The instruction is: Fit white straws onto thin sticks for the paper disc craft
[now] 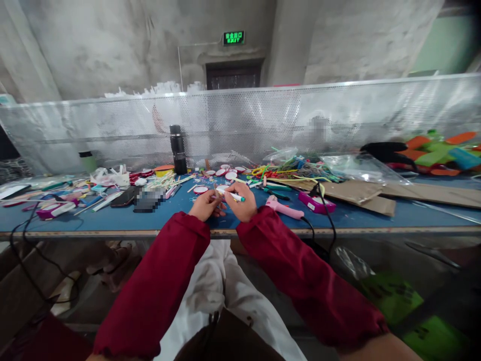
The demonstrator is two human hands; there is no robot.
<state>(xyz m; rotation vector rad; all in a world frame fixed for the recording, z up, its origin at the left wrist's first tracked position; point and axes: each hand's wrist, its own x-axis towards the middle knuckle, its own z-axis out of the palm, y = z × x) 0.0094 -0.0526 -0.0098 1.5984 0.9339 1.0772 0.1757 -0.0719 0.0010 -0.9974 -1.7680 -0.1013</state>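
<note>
Table: we sit at a long blue worktable (376,213), its far edge fenced by a perforated metal screen (263,115).
Cardboard: flat brown sheets (361,193) lie to our right on the table.
Flask: a black flask (178,149) stands upright near the screen.
Glue gun: a pink glue gun (283,208) lies just right of our right hand, its cord running off the table edge.
Left hand: our left hand (205,204) is curled narrow around a small piece; we cannot tell what it is.
Right hand: our right hand (244,200) is closed around a white marker.
Marker: the white marker (230,194), green-tipped, lies across the right fingers, above the near table edge, pointing toward the left hand.
Discs: small red-rimmed white discs (200,189) lie just beyond our hands.
</note>
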